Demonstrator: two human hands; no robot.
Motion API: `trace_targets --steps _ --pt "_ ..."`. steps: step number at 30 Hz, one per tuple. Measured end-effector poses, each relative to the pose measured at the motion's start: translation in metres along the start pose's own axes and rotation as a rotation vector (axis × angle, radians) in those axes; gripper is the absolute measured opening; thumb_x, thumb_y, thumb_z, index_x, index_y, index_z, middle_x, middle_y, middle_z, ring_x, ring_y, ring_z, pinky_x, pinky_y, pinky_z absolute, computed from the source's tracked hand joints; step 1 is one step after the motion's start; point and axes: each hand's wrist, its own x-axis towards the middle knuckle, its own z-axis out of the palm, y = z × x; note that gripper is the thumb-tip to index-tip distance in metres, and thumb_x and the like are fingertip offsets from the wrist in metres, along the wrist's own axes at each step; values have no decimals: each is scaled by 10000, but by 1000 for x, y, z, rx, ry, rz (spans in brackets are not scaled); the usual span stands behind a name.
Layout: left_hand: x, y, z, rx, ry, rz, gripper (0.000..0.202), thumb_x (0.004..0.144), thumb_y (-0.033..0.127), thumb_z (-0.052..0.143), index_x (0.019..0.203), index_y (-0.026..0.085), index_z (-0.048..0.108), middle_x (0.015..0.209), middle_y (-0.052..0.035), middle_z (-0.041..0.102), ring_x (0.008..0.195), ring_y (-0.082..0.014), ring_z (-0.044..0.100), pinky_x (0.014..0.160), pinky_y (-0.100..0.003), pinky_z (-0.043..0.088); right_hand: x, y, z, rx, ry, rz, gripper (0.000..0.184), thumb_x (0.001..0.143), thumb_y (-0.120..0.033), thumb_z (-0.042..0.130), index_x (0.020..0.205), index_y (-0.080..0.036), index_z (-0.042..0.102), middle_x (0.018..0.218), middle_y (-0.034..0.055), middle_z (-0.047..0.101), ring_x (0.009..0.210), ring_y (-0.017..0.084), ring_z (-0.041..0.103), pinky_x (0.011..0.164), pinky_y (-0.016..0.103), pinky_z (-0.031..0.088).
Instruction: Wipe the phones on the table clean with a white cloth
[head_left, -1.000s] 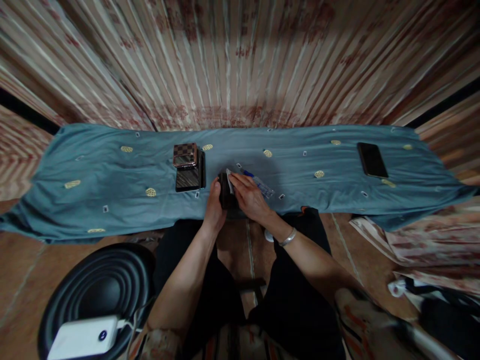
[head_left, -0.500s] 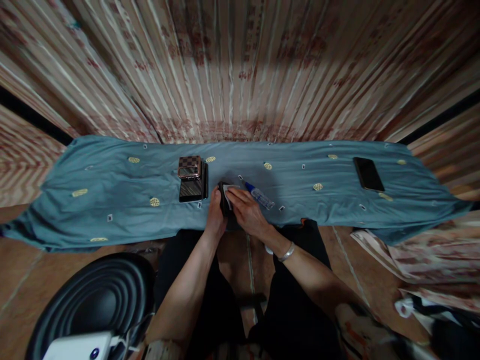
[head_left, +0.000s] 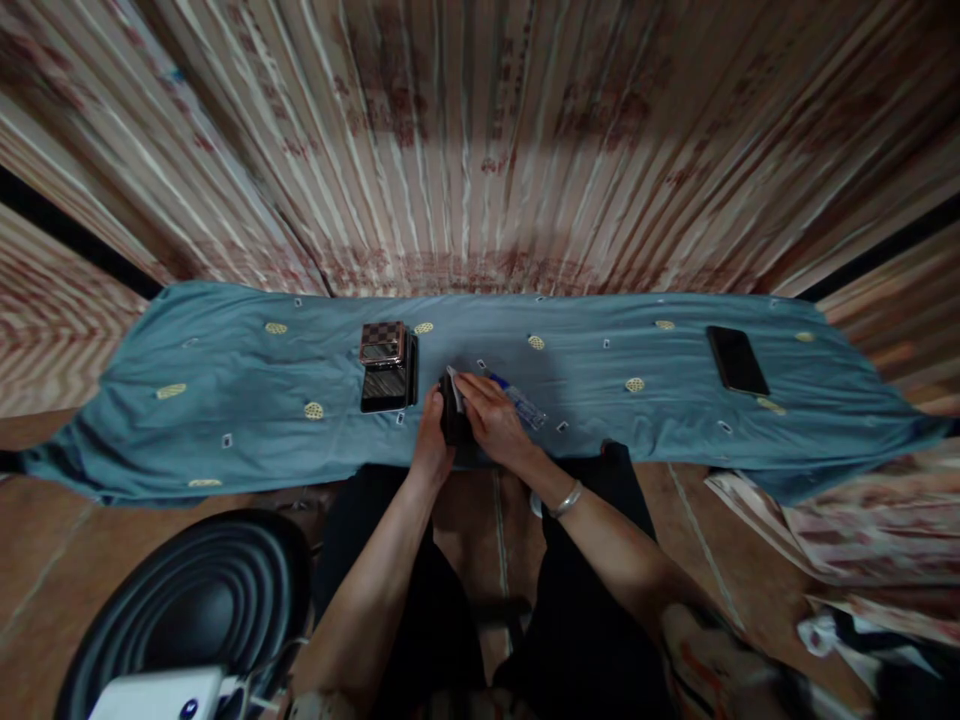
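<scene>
My left hand (head_left: pixel 430 440) is closed around the edge of a dark, phone-like slab (head_left: pixel 454 430), tilted up at the near edge of the cloth-covered table. My right hand (head_left: pixel 495 418) presses a small whitish cloth (head_left: pixel 454 388) against the slab's face, fingers together. Partly behind that hand lies a clear tube-like bottle with a blue end (head_left: pixel 521 402); its exact kind is hard to make out. To the left, a small folded phone in a brown checkered case (head_left: pixel 382 338) rests on a stack of dark phones (head_left: pixel 384 390).
A black phone (head_left: pixel 738 360) lies at the table's right. The blue-green tablecloth (head_left: pixel 585 390) has loose wrinkles. Beside my left leg stands a black ribbed round stool (head_left: pixel 187 600) bearing a white device (head_left: pixel 154 695) with cables. A patterned curtain (head_left: pixel 480 150) hangs behind the table.
My right hand and the cloth have shifted slightly on the slab, and more of its dark face shows. The whole view has tilted a little.
</scene>
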Motion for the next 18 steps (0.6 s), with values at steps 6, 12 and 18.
trace_targets --steps 6,12,18 --pt "7 9 4 -43 45 23 268 887 381 651 1098 219 680 1092 -23 714 1088 -163 660 1020 -292 480 4 -9 -2 24 12 -43 483 991 -164 375 1431 -194 570 1405 126 620 1336 249 537 1147 508 460" --pt "24 16 22 -24 98 100 206 889 367 638 1038 227 664 965 1 712 977 -149 675 979 -285 498 7 -13 -9 85 32 -68 502 968 -127 388 1430 -188 575 1400 139 624 1345 251 531 1148 510 460" --pt "52 5 31 30 63 77 167 929 369 595 976 216 640 902 -5 695 960 -158 679 987 -309 507 7 -4 -16 65 49 -32 500 975 -129 389 1432 -213 572 1396 131 629 1345 246 535 1144 506 460"
